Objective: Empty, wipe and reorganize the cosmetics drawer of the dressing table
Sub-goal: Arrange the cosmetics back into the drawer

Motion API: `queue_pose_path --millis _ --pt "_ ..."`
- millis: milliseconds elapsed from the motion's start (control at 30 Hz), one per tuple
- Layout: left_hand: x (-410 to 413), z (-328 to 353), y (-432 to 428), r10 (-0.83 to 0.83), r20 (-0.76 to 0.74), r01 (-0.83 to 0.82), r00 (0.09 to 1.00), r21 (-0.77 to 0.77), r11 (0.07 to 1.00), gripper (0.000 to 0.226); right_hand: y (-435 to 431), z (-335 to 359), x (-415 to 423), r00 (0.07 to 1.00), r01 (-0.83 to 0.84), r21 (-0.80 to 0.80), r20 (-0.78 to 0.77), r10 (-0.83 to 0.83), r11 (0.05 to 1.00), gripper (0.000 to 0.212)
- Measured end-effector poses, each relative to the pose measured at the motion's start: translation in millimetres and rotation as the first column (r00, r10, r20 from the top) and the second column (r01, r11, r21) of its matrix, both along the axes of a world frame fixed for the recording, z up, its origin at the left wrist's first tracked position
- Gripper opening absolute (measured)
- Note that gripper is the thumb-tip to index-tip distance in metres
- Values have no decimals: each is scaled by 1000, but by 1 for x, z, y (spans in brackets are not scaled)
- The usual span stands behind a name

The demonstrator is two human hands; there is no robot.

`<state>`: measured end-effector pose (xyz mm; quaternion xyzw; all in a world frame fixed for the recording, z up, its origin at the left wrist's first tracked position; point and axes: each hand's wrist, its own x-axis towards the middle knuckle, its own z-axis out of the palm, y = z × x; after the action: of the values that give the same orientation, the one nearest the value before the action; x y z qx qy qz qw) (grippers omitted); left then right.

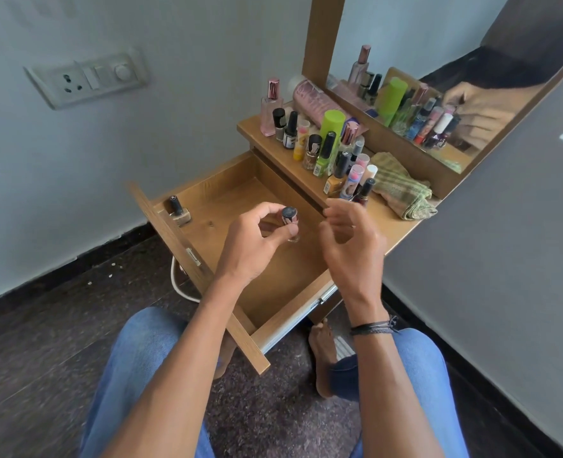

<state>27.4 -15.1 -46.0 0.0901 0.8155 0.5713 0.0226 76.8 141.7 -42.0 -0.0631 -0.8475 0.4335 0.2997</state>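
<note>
The wooden drawer [227,193] of the dressing table is pulled out. One nail polish bottle [178,211] with a black cap stands in its far left corner. My left hand [257,239] is over the drawer's middle, shut on a small black-capped nail polish bottle [289,215] held upright. My right hand [349,239] hovers just right of it, fingers apart and holding nothing. Several cosmetics bottles [319,147] stand crowded on the table top [389,219]. A green striped cloth [399,186] lies folded at the top's right end.
A mirror [438,104] in a wooden frame rises behind the bottles. A wall switch plate [88,77] is at the left. A white cable [180,285] hangs under the drawer. My knees in jeans [141,358] and a bare foot [323,352] are below the drawer front.
</note>
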Motion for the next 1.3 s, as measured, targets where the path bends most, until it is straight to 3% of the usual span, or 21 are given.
queue_pose_path --millis 67,167,267,533,800,1000,1167,1300 --pt "-1 0 -2 25 5 -25 1000 24 999 24 12 4 -6 983 165 -22 -73 -166 986 25" --pt "-2 -1 -6 62 30 -64 998 47 997 22 27 6 -17 947 320 -71 11 -320 945 27" --pt "-3 -2 -9 93 59 -96 994 55 994 26 30 0 -22 934 349 -59 107 -342 935 32" --pt "-11 -9 -15 145 91 -151 985 65 986 30 28 -4 -27 904 417 -15 115 -413 909 29" --pt "-11 -8 -19 164 76 -168 983 40 985 32 26 -6 -16 915 404 -91 22 -404 910 30" --pt "-18 -1 -44 256 -1 -256 967 -84 963 17 -6 -4 -9 958 271 8 -105 -268 963 22" --pt "-22 -2 -68 348 -42 -350 937 -114 930 22 -37 -19 -16 998 42 68 52 -46 997 25" --pt "-22 -6 -74 346 -50 -350 937 -169 922 19 -47 -34 -26 981 -32 95 192 13 995 24"
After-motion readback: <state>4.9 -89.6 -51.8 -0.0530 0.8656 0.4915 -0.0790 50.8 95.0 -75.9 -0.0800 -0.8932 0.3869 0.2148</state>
